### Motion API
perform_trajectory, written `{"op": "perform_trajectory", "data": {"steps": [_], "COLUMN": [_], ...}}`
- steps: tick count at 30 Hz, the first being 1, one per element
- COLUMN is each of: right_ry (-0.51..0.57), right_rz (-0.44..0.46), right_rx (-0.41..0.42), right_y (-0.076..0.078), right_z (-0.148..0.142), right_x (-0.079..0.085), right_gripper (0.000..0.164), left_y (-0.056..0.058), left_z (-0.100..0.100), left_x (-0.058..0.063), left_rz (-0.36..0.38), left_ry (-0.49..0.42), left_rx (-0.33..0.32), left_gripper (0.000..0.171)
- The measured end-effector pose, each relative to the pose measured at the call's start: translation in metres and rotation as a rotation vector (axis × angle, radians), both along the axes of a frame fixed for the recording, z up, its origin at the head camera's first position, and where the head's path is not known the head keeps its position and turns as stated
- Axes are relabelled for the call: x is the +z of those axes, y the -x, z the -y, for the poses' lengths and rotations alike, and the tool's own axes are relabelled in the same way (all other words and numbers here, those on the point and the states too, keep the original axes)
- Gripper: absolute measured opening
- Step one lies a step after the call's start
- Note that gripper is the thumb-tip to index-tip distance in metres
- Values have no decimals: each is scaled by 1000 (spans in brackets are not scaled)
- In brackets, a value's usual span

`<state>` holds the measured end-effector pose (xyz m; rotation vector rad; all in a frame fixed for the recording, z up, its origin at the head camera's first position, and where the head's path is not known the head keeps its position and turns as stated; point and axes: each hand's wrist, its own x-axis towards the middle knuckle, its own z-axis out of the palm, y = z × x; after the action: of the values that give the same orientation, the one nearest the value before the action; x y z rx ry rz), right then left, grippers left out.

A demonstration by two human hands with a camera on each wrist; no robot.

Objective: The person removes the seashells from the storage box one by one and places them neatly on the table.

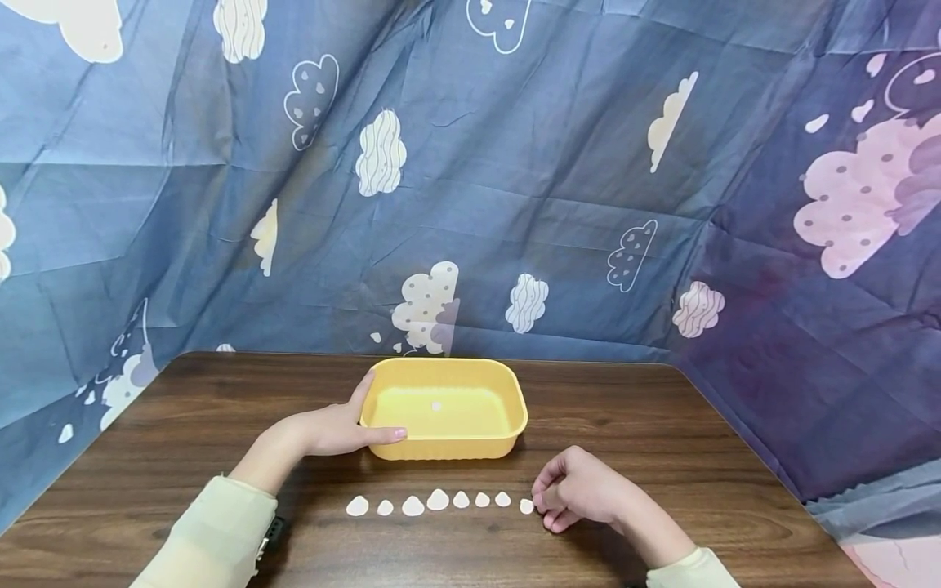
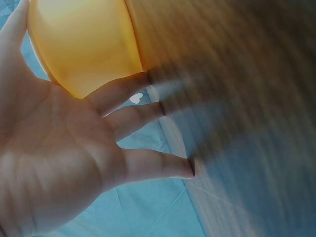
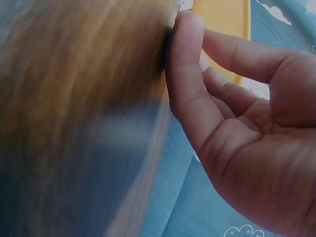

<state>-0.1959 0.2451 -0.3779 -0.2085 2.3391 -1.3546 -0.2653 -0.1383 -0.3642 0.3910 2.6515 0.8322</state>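
A yellow plastic tray stands mid-table with one small white piece inside it. My left hand rests against its near left corner, thumb laid along the front wall and fingers up the left side. In the left wrist view the left hand keeps its fingers straight beside the tray, tips on the wood. Several white shells lie in a row in front of the tray. My right hand, loosely curled, sits at the row's right end, with its thumb tip at the last shell. Nothing shows inside the right hand.
The brown wooden table is bounded by a blue cloud-print cloth hanging behind and on both sides. The table's right edge runs close to my right forearm. My sleeves are pale green.
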Motion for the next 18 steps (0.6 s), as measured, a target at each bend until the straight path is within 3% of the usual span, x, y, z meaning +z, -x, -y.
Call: {"op": "perform_trajectory", "data": {"steps": [11, 18], "right_ry": [-193, -289], "right_rz": [-152, -162], "right_rx": [42, 26], "right_y": [-2, 0], "right_z": [16, 24], "right_x": [5, 9], "right_gripper": [20, 20], "left_y": [1, 0], "left_z": [1, 0], "left_x": [-1, 0], "left_rz": [-4, -1], "left_ry": [10, 3], "left_rx": [1, 0], "left_gripper": [137, 137]}}
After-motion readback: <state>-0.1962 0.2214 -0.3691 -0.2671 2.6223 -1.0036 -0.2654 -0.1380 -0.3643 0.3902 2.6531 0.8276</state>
